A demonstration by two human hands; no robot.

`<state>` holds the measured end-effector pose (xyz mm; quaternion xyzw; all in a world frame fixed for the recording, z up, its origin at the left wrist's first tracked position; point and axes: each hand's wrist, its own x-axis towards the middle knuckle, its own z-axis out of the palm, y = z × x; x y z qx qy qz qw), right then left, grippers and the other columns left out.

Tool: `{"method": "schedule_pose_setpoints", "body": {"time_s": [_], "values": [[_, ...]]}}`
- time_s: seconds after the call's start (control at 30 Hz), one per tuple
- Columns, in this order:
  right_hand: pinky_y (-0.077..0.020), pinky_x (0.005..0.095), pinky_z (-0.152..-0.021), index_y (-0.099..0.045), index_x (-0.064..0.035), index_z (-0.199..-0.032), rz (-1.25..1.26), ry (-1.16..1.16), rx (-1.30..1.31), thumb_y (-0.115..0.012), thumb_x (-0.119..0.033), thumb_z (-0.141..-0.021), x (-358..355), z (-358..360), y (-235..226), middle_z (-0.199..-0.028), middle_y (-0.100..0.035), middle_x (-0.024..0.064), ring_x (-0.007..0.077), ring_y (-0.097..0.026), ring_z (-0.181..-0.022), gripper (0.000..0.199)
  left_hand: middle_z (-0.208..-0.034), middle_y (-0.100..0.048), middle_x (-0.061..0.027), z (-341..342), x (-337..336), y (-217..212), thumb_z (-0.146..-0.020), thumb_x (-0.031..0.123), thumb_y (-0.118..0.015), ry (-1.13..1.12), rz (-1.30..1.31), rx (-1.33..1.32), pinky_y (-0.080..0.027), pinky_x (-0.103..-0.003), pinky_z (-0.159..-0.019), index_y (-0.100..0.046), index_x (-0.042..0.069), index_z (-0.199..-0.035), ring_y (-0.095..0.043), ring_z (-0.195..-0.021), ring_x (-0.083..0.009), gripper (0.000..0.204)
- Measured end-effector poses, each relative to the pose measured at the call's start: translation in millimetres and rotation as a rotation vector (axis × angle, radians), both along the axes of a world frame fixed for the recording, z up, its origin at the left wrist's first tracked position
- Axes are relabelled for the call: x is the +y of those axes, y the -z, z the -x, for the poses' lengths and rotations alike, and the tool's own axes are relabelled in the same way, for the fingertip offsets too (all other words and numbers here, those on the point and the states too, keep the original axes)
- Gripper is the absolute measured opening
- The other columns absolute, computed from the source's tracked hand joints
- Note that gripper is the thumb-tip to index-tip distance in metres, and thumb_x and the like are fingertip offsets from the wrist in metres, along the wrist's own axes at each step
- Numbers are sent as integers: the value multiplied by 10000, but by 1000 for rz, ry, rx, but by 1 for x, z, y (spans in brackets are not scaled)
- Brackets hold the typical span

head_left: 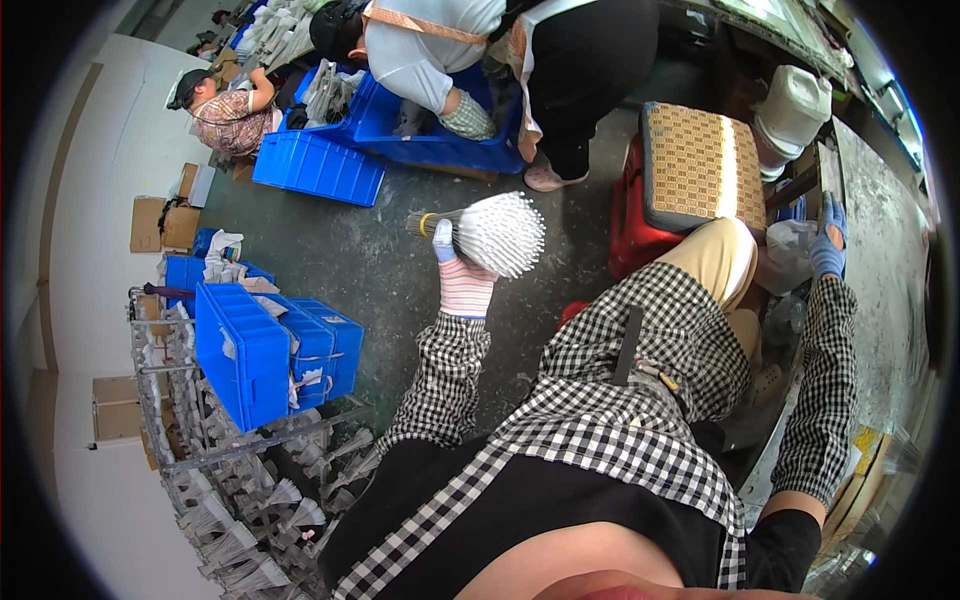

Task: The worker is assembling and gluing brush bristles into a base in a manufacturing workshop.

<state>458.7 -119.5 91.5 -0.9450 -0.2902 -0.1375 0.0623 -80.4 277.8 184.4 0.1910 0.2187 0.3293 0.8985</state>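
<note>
My left hand [463, 280], in a striped pink and white glove, is closed round a bundle of thin rods with white tips [505, 235]. A yellow band [426, 224] ties the bundle near its narrow grey end. The white tips fan out to the right, above the floor. Over at the right, my right hand [828, 248], in a blue glove, lies with its fingers stretched along the edge of a grey worktable [880, 240]. I see nothing held in it. Black-and-white checked sleeves cover both my forearms.
A cushioned seat [700, 165] stands on a red base before me. Blue crates [240, 355] sit by a metal rack [180, 400] of grey bundles at left. A co-worker [430, 50] bends over a blue bin [430, 145]; another person [235, 110] is farther back. White jugs [795, 105] stand near the table.
</note>
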Motion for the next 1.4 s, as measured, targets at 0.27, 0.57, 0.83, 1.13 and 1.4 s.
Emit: {"method": "schedule_pose_setpoints", "body": {"time_s": [0.27, 0.57, 0.83, 1.13, 1.4], "values": [[-282, 404, -1166, -373, -9, -1449, -190, -129, -14, -571, 18, -722, -16, 11, 10, -1466, -403, 231, 381, -347, -1383, 754, -1019, -643, -128, -5, -16, -20, -885, 172, -713, -244, -201, 119, -565, -416, -891, -501, 94, -1155, -667, -956, -262, 352], [-306, 381, -1157, -403, -42, -1441, -117, -67, 34, -611, 48, -710, -4, 1, 9, -1458, -417, 217, 367, -383, -1364, 765, -967, -618, -32, 6, -23, -12, -834, -9, -702, -137, -762, 395, -515, -280, -855, -487, 71, -1174, -623, -915, -125, 410], [-337, 414, -1133, -443, -11, -1397, -111, -71, -51, -648, 19, -648, -16, -7, 16, -1406, -464, 223, 387, -410, -1330, 777, -928, -613, 10, 1, -33, -1, -813, 1, -752, -94, -971, 653, -523, -258, -794, -562, 45, -1135, -608, -864, -80, 376], [-342, 386, -1134, -421, -28, -1429, -150, -44, -34, -658, 15, -632, -20, -13, 26, -1405, -465, 219, 374, -417, -1330, 833, -985, -672, -60, 7, -29, 3, -811, 175, -766, -40, -1088, 774, -516, -306, -799, -581, 26, -1107, -618, -861, -134, 380], [-305, 424, -1153, -390, -15, -1440, -89, -137, -70, -638, -44, -679, -28, -15, 27, -1442, -425, 220, 393, -374, -1354, 801, -995, -679, -97, -6, -28, 15, -819, 144, -733, -5, -1118, 762, -510, -325, -820, -588, 34, -1100, -635, -888, -157, 335]]}}
